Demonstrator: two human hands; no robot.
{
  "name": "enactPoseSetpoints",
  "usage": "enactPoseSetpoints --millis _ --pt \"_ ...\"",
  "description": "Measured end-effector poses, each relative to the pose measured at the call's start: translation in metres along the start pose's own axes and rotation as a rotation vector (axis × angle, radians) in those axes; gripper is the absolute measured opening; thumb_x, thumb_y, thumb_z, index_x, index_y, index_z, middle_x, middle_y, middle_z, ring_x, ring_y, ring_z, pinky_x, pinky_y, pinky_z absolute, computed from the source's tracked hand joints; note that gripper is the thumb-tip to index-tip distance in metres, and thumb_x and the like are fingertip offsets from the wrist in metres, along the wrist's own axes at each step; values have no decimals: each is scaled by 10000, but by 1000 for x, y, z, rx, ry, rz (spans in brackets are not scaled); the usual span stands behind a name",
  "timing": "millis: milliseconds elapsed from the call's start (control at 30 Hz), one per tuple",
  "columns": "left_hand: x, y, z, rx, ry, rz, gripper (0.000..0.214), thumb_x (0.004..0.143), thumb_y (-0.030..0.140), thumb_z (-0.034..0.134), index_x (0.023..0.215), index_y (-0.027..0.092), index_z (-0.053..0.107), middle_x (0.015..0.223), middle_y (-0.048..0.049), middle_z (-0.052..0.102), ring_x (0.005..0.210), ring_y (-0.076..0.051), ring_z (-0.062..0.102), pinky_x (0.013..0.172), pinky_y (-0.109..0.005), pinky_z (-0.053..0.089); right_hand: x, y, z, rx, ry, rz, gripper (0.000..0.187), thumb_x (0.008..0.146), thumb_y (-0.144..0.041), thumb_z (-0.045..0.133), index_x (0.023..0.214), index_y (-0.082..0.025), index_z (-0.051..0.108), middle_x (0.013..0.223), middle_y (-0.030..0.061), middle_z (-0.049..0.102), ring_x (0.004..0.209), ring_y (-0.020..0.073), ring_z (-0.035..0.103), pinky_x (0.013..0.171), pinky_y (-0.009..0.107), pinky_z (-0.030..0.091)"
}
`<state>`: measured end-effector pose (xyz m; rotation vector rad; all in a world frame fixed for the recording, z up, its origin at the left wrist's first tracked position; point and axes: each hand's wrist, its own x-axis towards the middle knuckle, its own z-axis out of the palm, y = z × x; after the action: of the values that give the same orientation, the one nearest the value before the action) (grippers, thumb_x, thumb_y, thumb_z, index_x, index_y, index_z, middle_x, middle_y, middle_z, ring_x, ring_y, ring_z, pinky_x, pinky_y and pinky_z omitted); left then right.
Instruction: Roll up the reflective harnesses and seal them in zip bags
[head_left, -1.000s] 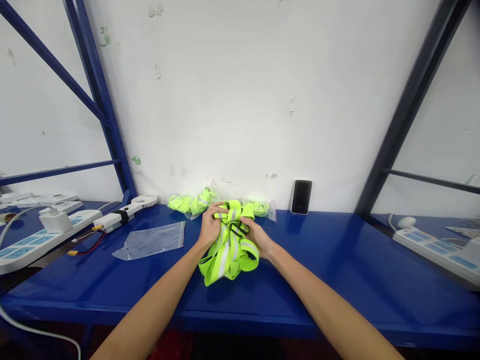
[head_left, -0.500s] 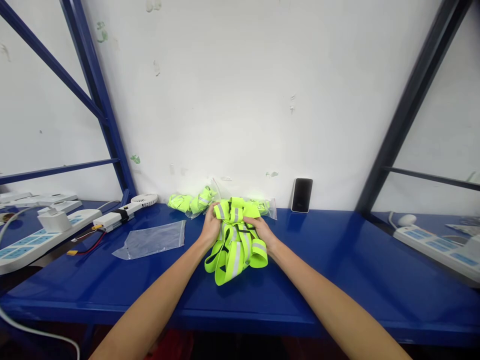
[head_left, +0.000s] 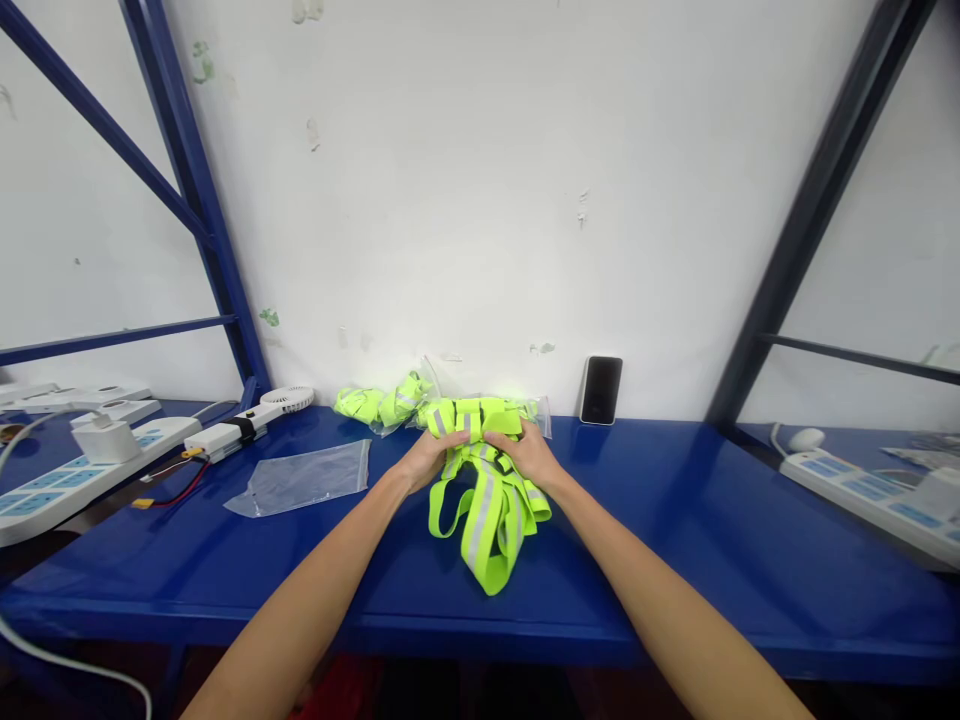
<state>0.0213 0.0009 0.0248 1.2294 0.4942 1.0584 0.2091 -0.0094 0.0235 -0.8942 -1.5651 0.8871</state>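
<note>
A neon yellow reflective strap vest (head_left: 487, 500) with grey stripes and black buckles lies bunched on the blue table (head_left: 675, 560). My left hand (head_left: 431, 457) grips its upper left part, fingers closed on the straps. My right hand (head_left: 529, 452) pinches the upper right part beside a black buckle. The loose loops hang toward me over the table top. Behind my hands lie clear bags (head_left: 386, 405) holding more neon yellow vests.
An empty clear zip bag (head_left: 304, 478) lies left of the vest. A white handheld fan (head_left: 244, 425), power strips (head_left: 67, 480) and a red-black cable sit at the left. A dark phone (head_left: 601, 390) leans on the wall. Another power strip (head_left: 870, 490) is at the right.
Both hands have shifted the vest slightly right and away from me; the hanging loops have swung to the right and lengthened. The grips stay closed.
</note>
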Motion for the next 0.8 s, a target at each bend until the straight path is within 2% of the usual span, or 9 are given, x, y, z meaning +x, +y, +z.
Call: enactPoseSetpoints --millis 67,133,200,267,367,467,633,733,800 --pt "0 -2 -1 24 -4 -11 484 676 271 780 1119 132 641 1107 -136 693 1003 -278 657 878 -380 498 -3 -5 4 -28 -32 -25 393 730 -419 704 1032 -173 654 1059 78 705 962 248 651 862 373 499" --pt "3 -5 0 67 46 31 476 661 277 790 1092 128 652 1075 -129 704 960 -270 671 852 -379 511 -5 -6 10 -6 11 -14 403 753 -425 687 1073 -185 636 1099 72 692 1014 244 633 912 377 476" --pt "7 -8 1 125 130 136 458 653 284 792 1061 123 662 1036 -116 716 926 -265 678 835 -379 522 -7 -4 16 102 87 77 401 770 -446 669 1083 -201 623 1123 67 682 1042 242 625 934 376 468" --pt "11 -8 3 164 243 262 453 655 297 788 1055 122 664 1015 -105 722 921 -261 679 837 -381 528 -8 -2 23 299 80 209 403 765 -445 674 1084 -209 612 1099 67 688 999 242 647 891 371 499" --pt "16 -4 1 162 476 430 469 659 329 784 1065 126 664 993 -98 728 950 -262 673 857 -385 531 -13 -1 31 565 -146 366 424 684 -318 752 1056 -171 612 974 78 715 820 235 688 759 356 548" --pt "18 2 -8 212 646 531 456 644 340 795 1025 120 677 963 -107 734 942 -268 679 844 -375 543 -18 -4 35 692 -321 488 406 627 -201 758 1000 -128 612 807 71 716 655 202 676 644 321 554" --pt "21 3 -34 264 761 625 448 674 364 769 1033 117 666 977 -121 733 864 -255 698 767 -347 566 -24 -12 35 750 -487 569 402 658 -211 724 1028 -138 585 648 18 666 443 121 577 421 215 452" --pt "23 -1 -47 361 774 678 452 720 375 723 1085 117 657 1006 -115 728 913 -252 687 816 -345 553 -27 -14 35 676 -611 574 367 676 -232 725 1001 -119 600 554 -13 615 337 64 452 339 170 345" --pt "21 -2 -54 515 740 696 434 762 358 679 1128 126 648 1033 -109 721 968 -253 671 879 -363 529 -29 -15 34 586 -648 575 302 672 -240 730 919 -104 621 503 -23 587 321 53 423 327 161 330"
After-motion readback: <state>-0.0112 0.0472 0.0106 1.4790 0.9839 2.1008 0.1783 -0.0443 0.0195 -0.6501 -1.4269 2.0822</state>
